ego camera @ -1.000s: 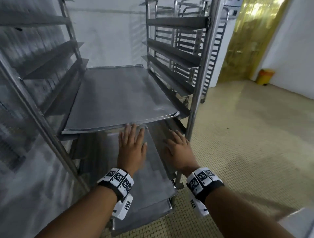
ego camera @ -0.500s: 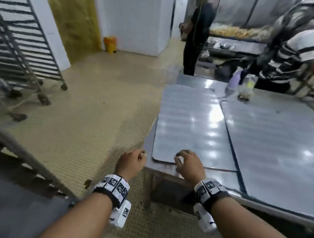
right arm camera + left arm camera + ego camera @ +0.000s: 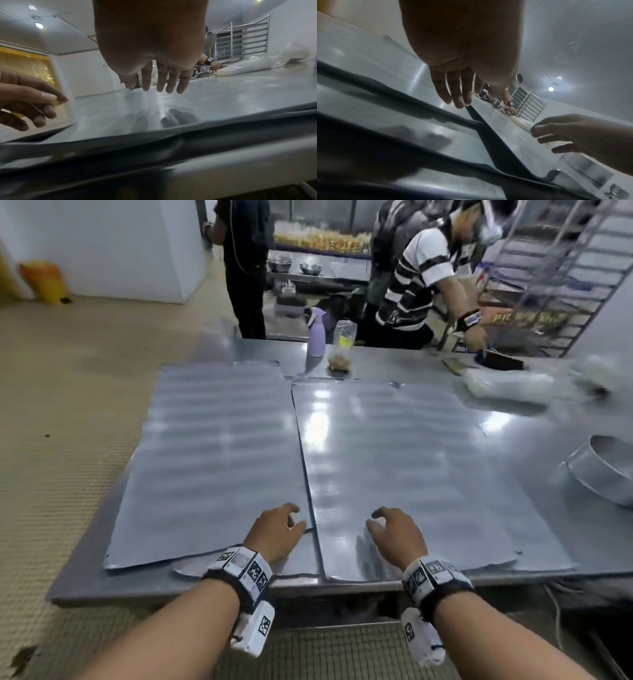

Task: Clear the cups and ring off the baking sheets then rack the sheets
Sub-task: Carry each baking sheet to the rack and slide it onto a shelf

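Both hands, left hand (image 3: 275,534) and right hand (image 3: 397,535), now hover loosely curled and empty over bare flat grey metal baking sheets (image 3: 394,460) on steel table (image 3: 565,440); overlapping edges could snag when lifted.

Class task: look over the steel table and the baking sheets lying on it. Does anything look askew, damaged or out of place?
Yes. The left baking sheet lies askew, its near corner overhanging the table edge, and its surface looks rippled. The right baking sheet lies squarer.
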The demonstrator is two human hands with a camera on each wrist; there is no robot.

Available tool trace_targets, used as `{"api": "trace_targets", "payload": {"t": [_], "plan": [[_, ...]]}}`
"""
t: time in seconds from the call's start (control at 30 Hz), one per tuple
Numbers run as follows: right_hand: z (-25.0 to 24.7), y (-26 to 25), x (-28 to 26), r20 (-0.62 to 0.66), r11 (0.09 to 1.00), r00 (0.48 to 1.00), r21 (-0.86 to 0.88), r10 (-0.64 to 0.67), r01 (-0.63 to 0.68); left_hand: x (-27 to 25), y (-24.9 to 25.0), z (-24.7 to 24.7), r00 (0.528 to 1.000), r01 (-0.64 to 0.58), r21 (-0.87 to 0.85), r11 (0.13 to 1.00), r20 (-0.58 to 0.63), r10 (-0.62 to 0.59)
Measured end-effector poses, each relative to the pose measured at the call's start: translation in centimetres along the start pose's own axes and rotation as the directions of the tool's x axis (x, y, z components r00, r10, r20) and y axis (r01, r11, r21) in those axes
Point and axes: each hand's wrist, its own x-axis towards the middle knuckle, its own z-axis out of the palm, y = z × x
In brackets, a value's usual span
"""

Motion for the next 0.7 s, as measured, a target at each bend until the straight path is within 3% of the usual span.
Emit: {"api": "trace_targets", "payload": {"t": [0.2, 0.37, 0.7], "plan": [[-1.8, 5.8, 4.5, 0.105, 0.994, 0.989, -0.056, 0.101, -0.095, 4.7, 3.1, 2.6, 0.995, 0.063, 0.041, 0.997, 0.074, -0.066], [-3.2, 7.6, 9.4, 0.099, 0.988, 0.985, -0.068, 0.142, -0.135, 11.1, 3.7, 2.6, 0.985, 0.141, 0.060, 0.988, 0.092, -0.146], [-6.3, 11.6, 19.6, 0.116, 0.972, 0.970, -0.129, 0.212, -0.197, 21.9, 4.6, 3.3, 0.943, 0.329, 0.121, 0.936, 0.000, -0.332]]}}
